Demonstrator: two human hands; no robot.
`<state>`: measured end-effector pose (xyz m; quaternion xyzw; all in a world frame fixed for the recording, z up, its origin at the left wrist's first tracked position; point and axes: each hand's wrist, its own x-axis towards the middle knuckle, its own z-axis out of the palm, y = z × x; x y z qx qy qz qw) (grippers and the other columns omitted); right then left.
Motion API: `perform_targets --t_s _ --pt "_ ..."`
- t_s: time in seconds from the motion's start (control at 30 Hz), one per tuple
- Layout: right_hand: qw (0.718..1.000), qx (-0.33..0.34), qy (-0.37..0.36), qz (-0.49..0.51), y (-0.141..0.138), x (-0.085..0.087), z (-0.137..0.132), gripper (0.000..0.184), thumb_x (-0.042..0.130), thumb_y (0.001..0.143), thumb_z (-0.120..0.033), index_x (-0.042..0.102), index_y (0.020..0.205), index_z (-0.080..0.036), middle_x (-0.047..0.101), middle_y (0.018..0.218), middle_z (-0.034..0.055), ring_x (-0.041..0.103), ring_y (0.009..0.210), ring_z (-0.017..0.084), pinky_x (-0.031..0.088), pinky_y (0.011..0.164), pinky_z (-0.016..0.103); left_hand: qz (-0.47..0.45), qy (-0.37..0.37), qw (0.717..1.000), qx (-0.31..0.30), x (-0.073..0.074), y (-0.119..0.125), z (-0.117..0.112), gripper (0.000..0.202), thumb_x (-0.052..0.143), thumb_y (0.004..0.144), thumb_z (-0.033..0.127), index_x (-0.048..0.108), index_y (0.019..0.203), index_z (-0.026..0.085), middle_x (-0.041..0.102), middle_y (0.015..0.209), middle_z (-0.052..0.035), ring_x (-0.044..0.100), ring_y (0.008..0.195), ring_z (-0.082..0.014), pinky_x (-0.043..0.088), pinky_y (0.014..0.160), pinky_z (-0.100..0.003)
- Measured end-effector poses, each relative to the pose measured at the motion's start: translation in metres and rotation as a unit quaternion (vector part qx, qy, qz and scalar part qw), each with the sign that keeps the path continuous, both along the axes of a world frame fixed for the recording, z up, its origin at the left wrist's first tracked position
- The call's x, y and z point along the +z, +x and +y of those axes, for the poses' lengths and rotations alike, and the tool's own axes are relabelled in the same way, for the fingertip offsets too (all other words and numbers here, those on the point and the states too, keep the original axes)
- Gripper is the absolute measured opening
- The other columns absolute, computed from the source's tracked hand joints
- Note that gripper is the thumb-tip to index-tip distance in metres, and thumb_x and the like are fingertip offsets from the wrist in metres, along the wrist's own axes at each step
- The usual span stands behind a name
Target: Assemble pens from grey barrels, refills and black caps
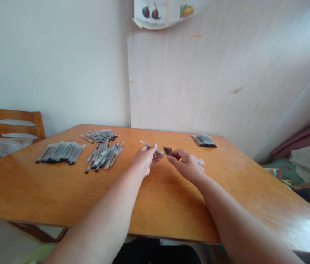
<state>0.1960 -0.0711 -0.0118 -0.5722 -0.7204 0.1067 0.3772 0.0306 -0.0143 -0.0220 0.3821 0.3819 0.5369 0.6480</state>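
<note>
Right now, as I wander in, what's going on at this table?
A person's left hand holds a pen above the table. The right hand is close to the pen's end; whether it touches is hard to tell. Dark-tipped items lie partly hidden behind it. To the left are a row of pens and a loose heap; a neat bundle lies back right.

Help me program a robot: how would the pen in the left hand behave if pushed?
The pen is probably stiff: it looks straight in the left hand. Its slim shape suggests little weight. Pushed sideways, it might roll, since it looks tube-shaped.
</note>
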Motion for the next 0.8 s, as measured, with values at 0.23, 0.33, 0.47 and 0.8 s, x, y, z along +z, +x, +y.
perform_targets --t_s 0.23,0.33,0.47,0.8 --pt "1.000 -0.021 -0.013 -0.020 0.003 -0.004 0.003 0.022 0.048 0.083 -0.037 0.063 0.078 -0.021 0.063 0.068 -0.0004 0.056 0.064 0.012 0.036 0.057 0.022 -0.006 0.006 1.000 0.005 0.004 0.000 -0.002 0.022 0.066 0.079 0.034 0.055 0.078 0.014 0.068 0.071 -0.0092 0.065 0.059 -0.0141 0.048 0.052 -0.022" --pt "0.999 -0.047 -0.021 -0.017 0.009 -0.004 0.005 0.021 0.050 0.081 -0.038 0.063 0.078 -0.021 0.062 0.065 -0.0010 0.055 0.060 0.012 0.033 0.053 0.022 -0.031 0.007 0.998 0.059 0.007 -0.011 0.006 0.022 0.064 0.080 0.034 0.053 0.078 0.015 0.067 0.068 -0.0071 0.064 0.058 -0.0129 0.046 0.051 -0.020" --pt "0.997 -0.060 -0.028 -0.031 0.018 -0.001 0.007 0.020 0.052 0.079 -0.037 0.063 0.074 -0.020 0.062 0.065 -0.0005 0.054 0.059 0.012 0.031 0.052 0.022 -0.053 0.023 0.988 0.140 0.010 -0.030 0.018 0.022 0.062 0.081 0.036 0.053 0.078 0.016 0.064 0.062 -0.0035 0.063 0.055 -0.0126 0.046 0.050 -0.021" --pt "0.970 -0.198 -0.043 -0.131 0.025 -0.004 0.016 0.028 0.045 0.084 -0.040 0.064 0.079 -0.021 0.068 0.081 0.0068 0.059 0.073 0.017 0.032 0.057 0.025 0.089 0.003 0.969 0.229 0.004 -0.048 0.028 0.024 0.055 0.081 0.041 0.052 0.074 0.018 0.052 0.049 0.0027 0.046 0.038 -0.0087 0.032 0.042 -0.019"
